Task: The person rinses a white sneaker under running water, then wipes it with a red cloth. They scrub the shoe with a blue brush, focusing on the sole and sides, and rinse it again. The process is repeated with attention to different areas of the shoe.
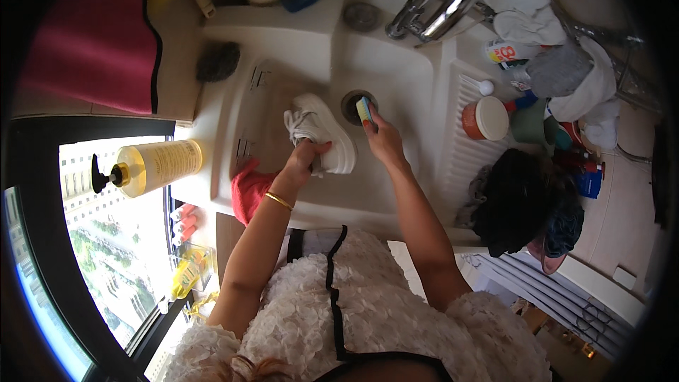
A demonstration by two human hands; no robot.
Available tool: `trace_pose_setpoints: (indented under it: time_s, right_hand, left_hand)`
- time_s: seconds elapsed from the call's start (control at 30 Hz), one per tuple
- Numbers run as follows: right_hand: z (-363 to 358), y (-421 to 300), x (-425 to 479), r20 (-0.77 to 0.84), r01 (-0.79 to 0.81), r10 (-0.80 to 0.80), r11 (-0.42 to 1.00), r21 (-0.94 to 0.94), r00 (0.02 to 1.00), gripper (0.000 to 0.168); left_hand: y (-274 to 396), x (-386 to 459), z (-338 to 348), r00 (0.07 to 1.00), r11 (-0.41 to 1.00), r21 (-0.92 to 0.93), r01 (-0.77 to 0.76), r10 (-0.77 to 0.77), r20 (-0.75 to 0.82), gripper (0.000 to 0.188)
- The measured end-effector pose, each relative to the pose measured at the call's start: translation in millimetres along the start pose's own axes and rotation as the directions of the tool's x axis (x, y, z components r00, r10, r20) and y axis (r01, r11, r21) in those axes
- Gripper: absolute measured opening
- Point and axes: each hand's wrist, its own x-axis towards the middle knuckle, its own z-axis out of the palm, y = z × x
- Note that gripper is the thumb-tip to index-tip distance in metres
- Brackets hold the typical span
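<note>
My left hand (307, 157) grips a white lace-up sneaker (335, 144) by its opening, with the toe pointing away from me and the sole edge turned right. The shoe is over the sink (297, 199), near the raised divider between its two basins. In my right hand (383, 137) is a small scrub brush (364, 110) with a blue back and pale yellow bristles. It is above the drain (350, 100), a short gap to the right of the shoe. My fingers cover the brush's near end. A red cloth (248, 191) lies over the sink's front left edge, beside my left forearm.
A chrome faucet (424, 13) rises at the back. On the ribbed drainboard stand a lidded tub (490, 118), a white scoop (485, 87) and a dark cloth heap (517, 201). A pump bottle (159, 166) stands left by the window; a dark scrubber (218, 61) sits on the rim.
</note>
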Motion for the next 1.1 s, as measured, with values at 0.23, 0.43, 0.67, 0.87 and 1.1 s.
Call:
trace_pose_setpoints:
  time_s: [0.23, 0.43, 0.67, 0.87, 1.1]
  right_hand:
    - [-12.6, -66.6, -98.0, 0.240, 0.035, 0.042, 0.950, -0.309, 0.970, 0.043]
    - [46.5, -86.1, -66.0, 0.129, 0.013, 0.036, 0.932, -0.363, 0.991, 0.039]
    - [92.6, -83.6, 28.4, -0.088, 0.026, -0.060, 0.937, -0.349, 0.994, 0.038]
    - [52.2, -77.6, -68.7, 0.027, 0.090, -0.087, 0.932, -0.350, 0.996, 0.038]
    - [93.8, -87.8, 15.4, -0.073, 0.011, -0.039, 0.939, -0.344, 0.997, 0.034]
  left_hand:
    - [-67.7, 29.6, -25.0, 0.866, 0.907, 0.415, 0.072, 0.149, -0.477, 0.066]
    - [-94.3, 36.2, -58.1, 0.840, 0.923, 0.382, -0.042, 0.240, -0.486, 0.055]
    - [-62.7, 13.5, -31.2, 0.845, 0.968, 0.231, -0.099, 0.204, -0.495, 0.038]
    - [-65.5, 12.2, -34.9, 0.855, 0.972, 0.000, -0.233, 0.205, -0.477, 0.029]
    - [-58.5, 7.6, -29.9, 0.873, 0.958, 0.017, -0.288, 0.270, -0.405, 0.023]
